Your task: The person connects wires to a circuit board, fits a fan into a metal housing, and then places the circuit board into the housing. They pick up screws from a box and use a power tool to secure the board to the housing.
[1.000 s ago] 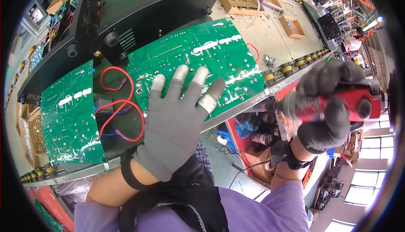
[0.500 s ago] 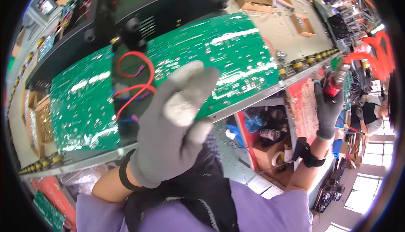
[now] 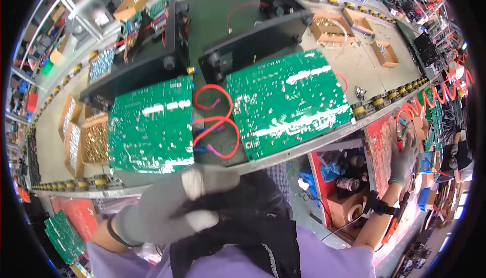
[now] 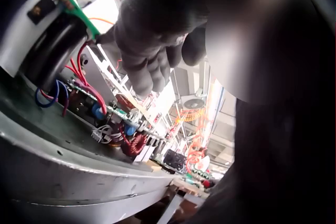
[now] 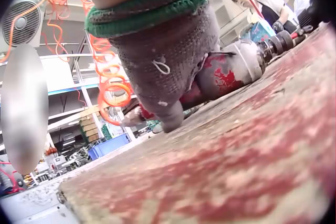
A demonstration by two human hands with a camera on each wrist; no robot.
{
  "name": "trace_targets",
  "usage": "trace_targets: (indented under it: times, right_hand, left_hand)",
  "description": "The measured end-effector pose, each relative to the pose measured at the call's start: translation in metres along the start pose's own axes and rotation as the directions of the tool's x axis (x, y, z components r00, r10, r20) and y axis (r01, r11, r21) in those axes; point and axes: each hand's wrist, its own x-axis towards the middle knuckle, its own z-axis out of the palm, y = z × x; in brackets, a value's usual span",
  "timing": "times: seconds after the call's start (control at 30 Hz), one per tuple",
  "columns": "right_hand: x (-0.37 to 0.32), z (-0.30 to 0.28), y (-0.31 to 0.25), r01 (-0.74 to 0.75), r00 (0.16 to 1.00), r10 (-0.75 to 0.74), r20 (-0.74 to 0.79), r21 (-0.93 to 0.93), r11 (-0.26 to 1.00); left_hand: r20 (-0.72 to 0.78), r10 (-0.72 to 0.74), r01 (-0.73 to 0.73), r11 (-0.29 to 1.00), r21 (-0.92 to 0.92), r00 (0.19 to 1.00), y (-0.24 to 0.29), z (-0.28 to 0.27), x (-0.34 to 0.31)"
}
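My left hand (image 3: pixel 167 207), in a grey glove with pale fingertips, hangs blurred before my body, just short of the bench edge. Its fingers are extended and hold nothing. Beyond it lie two green circuit boards (image 3: pixel 296 113), with looped red wires (image 3: pixel 237 136) between them. Off to the right, my gloved right hand (image 3: pixel 403 161) is down at a worn red board (image 3: pixel 377 139). In the right wrist view it grips a red pneumatic screwdriver (image 5: pixel 226 77) lying against that worn surface. The tool's front end points away, and the palm side of the grip is hidden.
Black panels (image 3: pixel 253 40) stand behind the circuit boards. Cardboard trays of small screws (image 3: pixel 96 141) sit at the left, and more trays (image 3: pixel 385 53) at the back right. A coiled orange hose (image 5: pixel 113 98) hangs by my right hand. Another person (image 5: pixel 262 8) is beyond it.
My left hand has lifted off the right circuit board and drawn back toward my body. My right hand has carried the screwdriver outward and down to the red board. The head view has shifted.
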Motion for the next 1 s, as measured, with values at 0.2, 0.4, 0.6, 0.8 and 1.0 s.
trace_targets:
  times: [0.2, 0.4, 0.6, 0.8, 1.0]
  right_hand:
    - [0.038, -0.035, -0.181, -0.158, 0.864, -0.449, 0.23, 0.968, 0.192]
    - [0.046, -0.069, -0.213, -0.24, 0.723, -0.593, 0.354, 0.934, 0.266]
    - [0.031, -0.07, -0.187, -0.438, 0.718, -0.52, 0.462, 0.881, 0.179]
    - [0.061, -0.084, -0.178, -0.176, 0.784, -0.494, 0.375, 0.898, 0.402]
    - [0.088, -0.105, -0.226, 0.228, 0.762, -0.552, 0.339, 0.657, 0.719]
  left_hand:
    - [0.112, -0.668, 0.645, 0.641, -0.417, 0.736, -0.02, -0.027, 0.087]
    - [0.344, -0.622, 0.631, 0.326, -0.704, 0.704, -0.053, -0.013, 0.116]
    - [0.546, -0.511, 0.725, 0.618, -0.304, 0.664, -0.068, -0.05, 0.125]
    - [0.382, -0.233, -0.089, 0.744, 0.663, 0.894, 0.025, -0.074, 0.214]
    - [0.062, 0.208, -0.145, 0.414, 0.898, 0.976, -0.017, -0.044, 0.373]
